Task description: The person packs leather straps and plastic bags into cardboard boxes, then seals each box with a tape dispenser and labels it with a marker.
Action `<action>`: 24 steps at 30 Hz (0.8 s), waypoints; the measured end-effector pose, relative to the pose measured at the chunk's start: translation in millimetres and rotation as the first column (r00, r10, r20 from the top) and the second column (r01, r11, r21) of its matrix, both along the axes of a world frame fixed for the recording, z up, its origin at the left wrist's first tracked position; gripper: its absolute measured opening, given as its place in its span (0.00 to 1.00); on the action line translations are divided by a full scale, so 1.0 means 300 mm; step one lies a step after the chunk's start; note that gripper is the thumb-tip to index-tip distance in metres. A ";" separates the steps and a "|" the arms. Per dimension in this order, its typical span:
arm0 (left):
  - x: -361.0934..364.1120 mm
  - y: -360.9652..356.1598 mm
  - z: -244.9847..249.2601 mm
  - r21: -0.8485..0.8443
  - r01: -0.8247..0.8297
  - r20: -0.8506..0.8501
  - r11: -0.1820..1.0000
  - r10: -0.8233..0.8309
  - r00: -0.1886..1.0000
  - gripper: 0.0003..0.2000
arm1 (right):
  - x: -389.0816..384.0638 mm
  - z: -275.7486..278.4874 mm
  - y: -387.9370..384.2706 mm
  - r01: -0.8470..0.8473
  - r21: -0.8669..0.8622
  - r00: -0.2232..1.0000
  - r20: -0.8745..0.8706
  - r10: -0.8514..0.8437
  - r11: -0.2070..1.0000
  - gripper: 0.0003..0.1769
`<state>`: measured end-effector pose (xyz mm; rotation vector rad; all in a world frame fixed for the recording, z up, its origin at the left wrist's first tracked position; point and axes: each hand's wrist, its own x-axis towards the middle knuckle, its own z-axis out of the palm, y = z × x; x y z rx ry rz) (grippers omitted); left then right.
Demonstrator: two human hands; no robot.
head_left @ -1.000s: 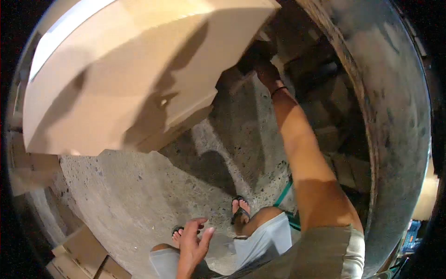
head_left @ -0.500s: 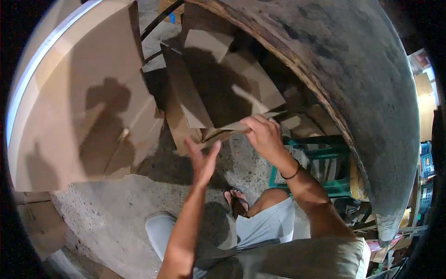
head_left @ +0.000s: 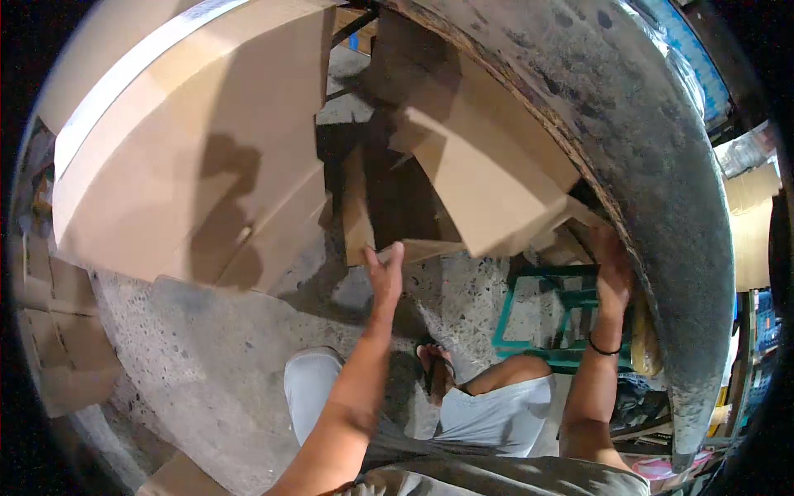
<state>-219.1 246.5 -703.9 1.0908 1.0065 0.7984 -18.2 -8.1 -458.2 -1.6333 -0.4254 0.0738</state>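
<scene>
An open cardboard box with a dark inside lies below the edge of the large grey slab. My left hand is at the near corner of the box, thumb and fingers closed around its edge. A broad, slightly blurred flap slants up and to the right over the opening. The strip at its right end reaches my right hand, whose fingers are closed on it in shadow beside the slab's rim. My right wrist wears a dark band.
A large cardboard sheet stands at the left. The thick grey slab curves across the right. Beneath it is a green plastic stool. More cardboard lies at the far left on the speckled concrete floor.
My right hand has moved right, toward the slab's rim, and the flap has swung out that way. My left hand has stayed at the near corner, its fingers closing together. The camera view has shifted.
</scene>
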 end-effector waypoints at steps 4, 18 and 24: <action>-0.043 0.112 0.075 -0.129 0.018 0.183 0.992 0.006 0.983 0.47 | -0.087 0.046 -0.077 0.134 -0.071 0.935 0.339 -0.103 0.988 0.12; 0.182 0.201 0.063 -0.198 0.641 -0.192 0.741 -0.671 0.716 0.45 | -0.217 -0.061 -0.413 0.391 -0.031 0.862 0.362 -0.355 0.920 0.11; -0.276 0.057 0.321 -0.369 0.431 -0.073 0.823 -0.488 0.870 0.20 | -0.540 0.091 -0.375 0.106 -0.382 0.992 -0.019 -0.123 0.918 0.09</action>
